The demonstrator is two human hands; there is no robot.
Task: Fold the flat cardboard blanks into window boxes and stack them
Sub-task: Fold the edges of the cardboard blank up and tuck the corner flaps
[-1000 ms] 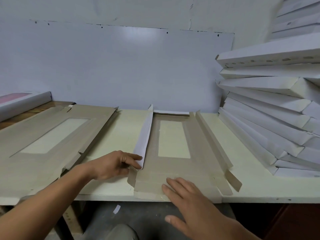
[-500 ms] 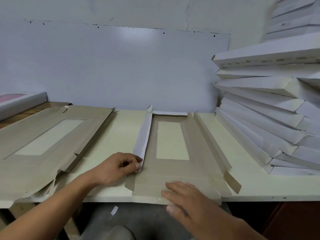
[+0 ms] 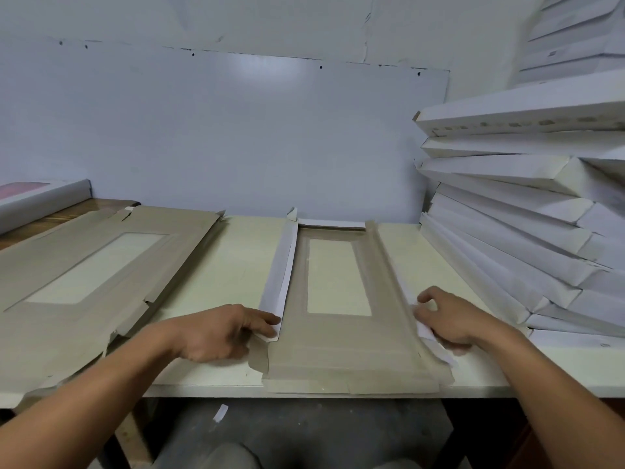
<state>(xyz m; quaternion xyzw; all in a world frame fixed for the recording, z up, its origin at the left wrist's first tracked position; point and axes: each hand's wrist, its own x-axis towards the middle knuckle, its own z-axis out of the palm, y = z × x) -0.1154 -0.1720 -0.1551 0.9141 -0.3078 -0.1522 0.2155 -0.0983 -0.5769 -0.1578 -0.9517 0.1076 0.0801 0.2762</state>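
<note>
Two hands (image 3: 223,333), one blank (image 3: 338,353), roughly ten folded boxes (image 3: 514,231).

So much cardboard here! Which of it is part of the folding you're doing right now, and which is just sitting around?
In the job:
- blank being folded, left hand and right hand gripping its side flaps
- pile of flat blanks, next to be folded
- stack of finished boxes

Just lying about:
- long white box at far left
- paper scrap on the floor
</note>
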